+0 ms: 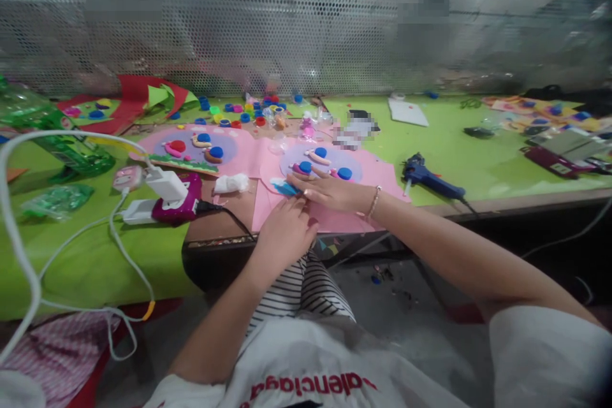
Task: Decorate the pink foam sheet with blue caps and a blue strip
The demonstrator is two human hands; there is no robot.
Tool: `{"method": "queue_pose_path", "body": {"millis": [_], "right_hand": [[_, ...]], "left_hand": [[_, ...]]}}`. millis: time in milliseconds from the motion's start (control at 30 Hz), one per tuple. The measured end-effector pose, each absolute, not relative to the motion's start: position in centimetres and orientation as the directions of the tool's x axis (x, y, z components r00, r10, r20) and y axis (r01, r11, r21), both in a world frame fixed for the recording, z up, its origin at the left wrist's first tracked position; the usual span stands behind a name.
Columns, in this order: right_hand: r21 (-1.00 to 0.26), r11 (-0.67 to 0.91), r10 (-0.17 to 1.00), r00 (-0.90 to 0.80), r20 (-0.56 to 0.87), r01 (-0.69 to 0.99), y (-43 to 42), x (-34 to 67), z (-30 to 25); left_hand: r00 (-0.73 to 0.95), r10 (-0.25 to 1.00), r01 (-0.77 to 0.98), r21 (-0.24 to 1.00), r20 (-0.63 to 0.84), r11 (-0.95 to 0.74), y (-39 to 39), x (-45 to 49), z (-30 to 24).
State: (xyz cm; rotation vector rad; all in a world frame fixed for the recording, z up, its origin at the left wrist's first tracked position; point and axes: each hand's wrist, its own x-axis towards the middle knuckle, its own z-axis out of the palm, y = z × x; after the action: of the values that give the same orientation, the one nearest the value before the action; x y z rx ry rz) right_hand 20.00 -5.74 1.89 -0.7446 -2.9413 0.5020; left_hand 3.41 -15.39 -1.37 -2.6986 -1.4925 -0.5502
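Note:
A pink paper sheet [382, 173] with a lilac oval [289, 154] lies at the table's front edge. On it are snail shapes with blue clay shells, one a pale-bodied snail [319, 155], another a pink-bodied snail [343, 173]. My right hand [332, 192] lies flat across the sheet, fingers stretched left over a light-blue patch [283, 187] and partly hiding it. Just below, my left hand [287, 233] rests at the sheet's near edge, thumb apart from the bent fingers. Its fingertips touch the sheet beside my right hand and are partly covered; nothing shows in its grasp.
A similar snail picture [229, 148] adjoins on the left. Small clay tubs [245, 117] stand behind. A blue glue gun [433, 182] lies right; a purple power strip [184, 204] with white cables and a green bottle [71, 146] are left. A perforated metal screen [287, 25] closes the back.

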Motion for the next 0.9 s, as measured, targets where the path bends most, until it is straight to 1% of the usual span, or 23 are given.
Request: {"method": "queue_pose_path", "body": {"millis": [67,133,167,333,467,700,900], "right_hand": [[-0.385,0.818,0.474,-0.88,0.03,0.428,-5.8,20.6,2.9],[-0.392,0.826,0.467,-0.881,0.077,0.404,-5.9,21.5,3.8],[-0.382,0.831,0.464,-0.883,0.075,0.404,-5.9,21.9,4.0],[-0.319,0.836,0.464,-0.886,-0.027,0.447,-6.2,23.1,3.0],[-0.274,0.854,0.458,-0.889,-0.004,0.441,-6.1,22.5,2.0],[-0.313,0.83,0.479,-0.878,-0.027,0.462,-5.1,21.1,1.5],[-0.281,0.847,0.476,-0.879,0.022,0.452,-5.3,19.7,1.2]], "left_hand": [[0.477,0.825,0.83,0.155,0.302,-0.536,-15.4,3.4,-1.3],[0.482,0.822,0.827,0.151,0.305,-0.541,-15.4,3.4,-1.4],[0.487,0.818,0.824,0.15,0.307,-0.547,-15.4,3.4,-1.4],[0.485,0.812,0.819,0.156,0.324,-0.551,-15.4,3.2,-1.8],[0.501,0.803,0.806,0.164,0.324,-0.569,-15.4,3.2,-1.5],[0.499,0.812,0.815,0.154,0.303,-0.559,-15.4,3.3,-1.2],[0.483,0.814,0.825,0.145,0.321,-0.547,-15.4,3.4,-1.4]]}}
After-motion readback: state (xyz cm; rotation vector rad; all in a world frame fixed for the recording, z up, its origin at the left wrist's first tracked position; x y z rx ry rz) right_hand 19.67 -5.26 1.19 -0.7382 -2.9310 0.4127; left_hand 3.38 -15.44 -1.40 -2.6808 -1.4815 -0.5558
